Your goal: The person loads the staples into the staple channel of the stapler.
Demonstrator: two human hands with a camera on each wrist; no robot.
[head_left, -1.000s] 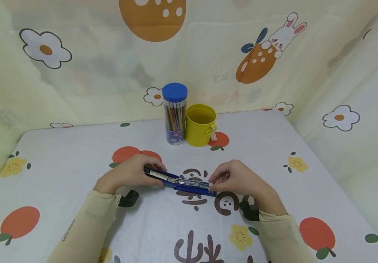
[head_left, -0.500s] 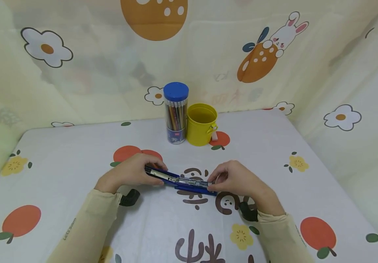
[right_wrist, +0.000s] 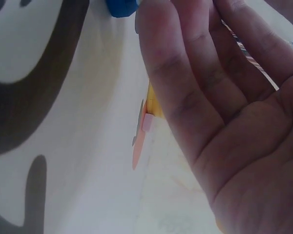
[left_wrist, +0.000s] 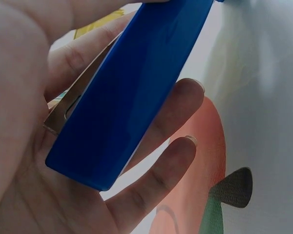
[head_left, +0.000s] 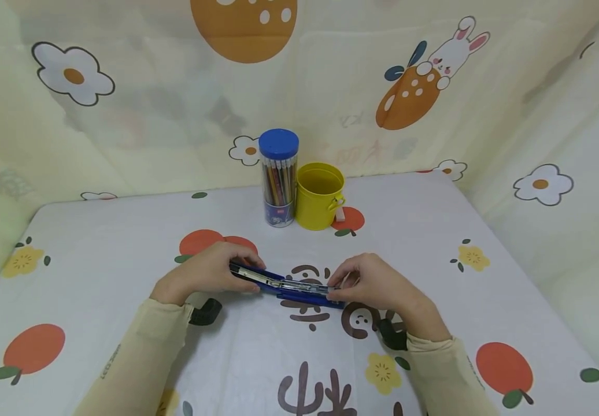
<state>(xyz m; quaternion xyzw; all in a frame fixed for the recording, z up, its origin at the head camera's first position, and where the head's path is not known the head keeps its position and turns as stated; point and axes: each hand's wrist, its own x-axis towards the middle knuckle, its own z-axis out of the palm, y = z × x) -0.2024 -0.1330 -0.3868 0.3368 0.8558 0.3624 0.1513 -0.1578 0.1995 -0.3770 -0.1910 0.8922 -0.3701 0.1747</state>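
Note:
A blue stapler (head_left: 307, 299) lies opened out over the middle of the table, its metal magazine channel facing up. At its left end, my left hand (head_left: 211, 270) grips one part between thumb and fingers. In the left wrist view that smooth blue part (left_wrist: 129, 92) crosses the palm, with a metal strip along its side. Thumb and fingertips of my right hand (head_left: 377, 283) pinch at the stapler's right end, covering part of the channel there. Only a blue corner of the stapler (right_wrist: 121, 7) shows past the fingers in the right wrist view.
Behind the hands stand a clear tub of pencils (head_left: 278, 179) with a blue lid and a yellow bucket (head_left: 316, 202), side by side. A small pale block (head_left: 339, 215) sits by the bucket's right side. A patterned cloth covers the table (head_left: 122, 242), and a curtain hangs behind.
Relative to the stapler, my right fingers have slid slightly left along the channel. My left hand keeps its grip, and the stapler stays in nearly the same place.

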